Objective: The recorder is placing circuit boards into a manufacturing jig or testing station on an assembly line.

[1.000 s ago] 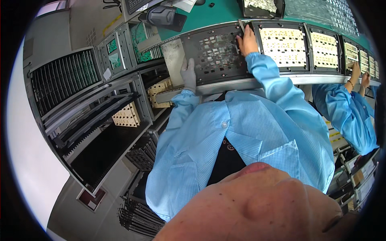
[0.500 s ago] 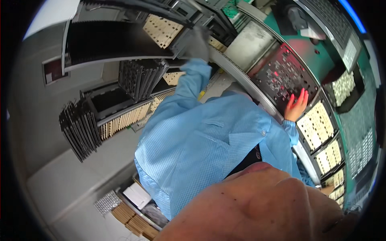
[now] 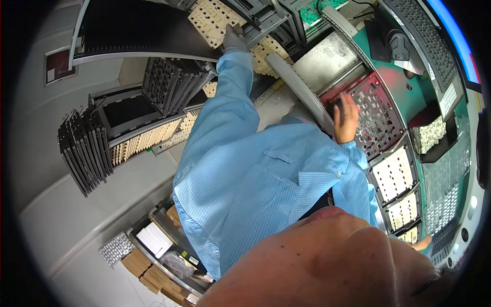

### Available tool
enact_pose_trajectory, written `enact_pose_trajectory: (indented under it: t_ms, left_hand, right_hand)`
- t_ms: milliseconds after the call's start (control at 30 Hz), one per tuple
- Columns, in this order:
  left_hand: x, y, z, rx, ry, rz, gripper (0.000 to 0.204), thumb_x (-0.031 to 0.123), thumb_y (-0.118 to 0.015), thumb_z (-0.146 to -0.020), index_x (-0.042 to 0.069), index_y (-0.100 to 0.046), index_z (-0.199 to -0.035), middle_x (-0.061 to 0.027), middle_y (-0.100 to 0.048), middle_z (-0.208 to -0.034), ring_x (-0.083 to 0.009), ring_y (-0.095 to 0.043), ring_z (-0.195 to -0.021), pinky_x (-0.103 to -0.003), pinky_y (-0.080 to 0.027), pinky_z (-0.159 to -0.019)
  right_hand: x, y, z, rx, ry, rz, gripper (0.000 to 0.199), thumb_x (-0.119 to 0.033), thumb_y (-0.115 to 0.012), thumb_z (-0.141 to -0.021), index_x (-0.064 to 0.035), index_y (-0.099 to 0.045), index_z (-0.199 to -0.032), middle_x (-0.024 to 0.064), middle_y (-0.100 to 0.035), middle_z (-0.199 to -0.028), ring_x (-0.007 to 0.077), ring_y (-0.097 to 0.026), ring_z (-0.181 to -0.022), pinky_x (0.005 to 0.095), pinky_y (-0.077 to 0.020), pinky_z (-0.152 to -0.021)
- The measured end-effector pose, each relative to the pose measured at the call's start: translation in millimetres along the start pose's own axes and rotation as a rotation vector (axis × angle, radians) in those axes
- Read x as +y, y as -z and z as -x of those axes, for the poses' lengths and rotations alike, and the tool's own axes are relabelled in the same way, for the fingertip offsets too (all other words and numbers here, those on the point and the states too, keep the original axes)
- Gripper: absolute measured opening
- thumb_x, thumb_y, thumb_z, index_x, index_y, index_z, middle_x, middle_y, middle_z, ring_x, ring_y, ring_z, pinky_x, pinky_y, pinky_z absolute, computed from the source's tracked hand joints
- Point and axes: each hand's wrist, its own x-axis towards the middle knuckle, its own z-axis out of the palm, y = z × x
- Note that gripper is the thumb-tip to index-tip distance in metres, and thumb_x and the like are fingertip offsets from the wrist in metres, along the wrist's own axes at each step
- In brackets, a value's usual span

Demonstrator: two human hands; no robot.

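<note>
While the gloved left hand closes its fingers on the edge of a cream perforated panel in the upper rack, the bare right hand rests open on the dark grid tray. Panel: probably light, thin, brittle; grip by edges.

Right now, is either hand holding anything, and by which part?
The gloved left hand grips a cream perforated panel by its edge; the bare right hand only rests on a dark tray.

A green workbench curves along the right; a dark perforated tray lies on it, with pale filled trays in a row toward its near edge.
</note>
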Motion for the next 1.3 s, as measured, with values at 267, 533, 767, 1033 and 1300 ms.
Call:
enact_pose_trajectory:
  t_ms: [267, 533, 767, 1033, 1300]
  left_hand:
    - [-82, 68, 110, -0.065, -0.712, -1.423, 0.014, 0.008, -0.052, -0.090, 0.002, -0.057, -0.101, -0.0103, -0.059, -0.095, -0.0204, -0.059, -0.072, -0.029, -0.049, -0.066]
    - [-52, 73, 234, -0.088, -0.027, -0.068, 0.032, 0.033, -0.059, -0.091, 0.003, -0.057, -0.080, -0.0007, -0.052, -0.065, -0.0053, -0.044, -0.055, -0.016, -0.034, -0.044]
    - [-91, 89, 264, -0.231, -0.061, -0.105, 0.024, 0.027, -0.057, -0.091, 0.003, -0.057, -0.085, -0.0013, -0.056, -0.070, -0.0064, -0.049, -0.055, -0.019, -0.037, -0.045]
    - [-69, 76, 338, -0.778, 0.026, -0.553, 0.029, 0.029, -0.059, -0.088, 0.003, -0.061, -0.076, -0.0003, -0.058, -0.062, -0.0067, -0.050, -0.048, -0.019, -0.038, -0.043]
    - [-102, 29, 343, -1.265, 0.345, -0.769, 0.028, 0.026, -0.053, -0.093, 0.000, -0.060, -0.099, -0.0082, -0.065, -0.078, -0.0119, -0.059, -0.055, -0.022, -0.047, -0.050]
  right_hand:
    - [17, -8, 24, -0.158, -0.071, -0.259, 0.031, -0.010, -0.060, -0.084, -0.0056, -0.061, -0.115, 0.0157, -0.062, -0.108, 0.0309, -0.059, -0.102, 0.0360, -0.0459, -0.088]
    - [55, -39, 43, -0.460, -0.484, -0.876, 0.042, -0.024, -0.059, -0.092, 0.0015, -0.051, -0.125, 0.0091, -0.062, -0.111, 0.0136, -0.057, -0.101, 0.0262, -0.0444, -0.087]
    - [60, -39, 49, -0.529, -0.517, -0.954, 0.045, -0.027, -0.057, -0.093, 0.0016, -0.049, -0.127, 0.0079, -0.062, -0.111, 0.0135, -0.057, -0.103, 0.0263, -0.0432, -0.090]
    - [35, -1, 37, -0.515, -0.517, -1.583, 0.097, -0.071, -0.036, -0.083, 0.0019, -0.015, -0.144, 0.0167, -0.028, -0.146, 0.0261, -0.031, -0.133, 0.0399, -0.0257, -0.108]
    - [66, 35, 30, 0.338, -0.674, -1.269, 0.072, -0.054, -0.037, -0.094, 0.0079, -0.038, -0.131, 0.0167, -0.051, -0.128, 0.0233, -0.054, -0.113, 0.0366, -0.0428, -0.096]
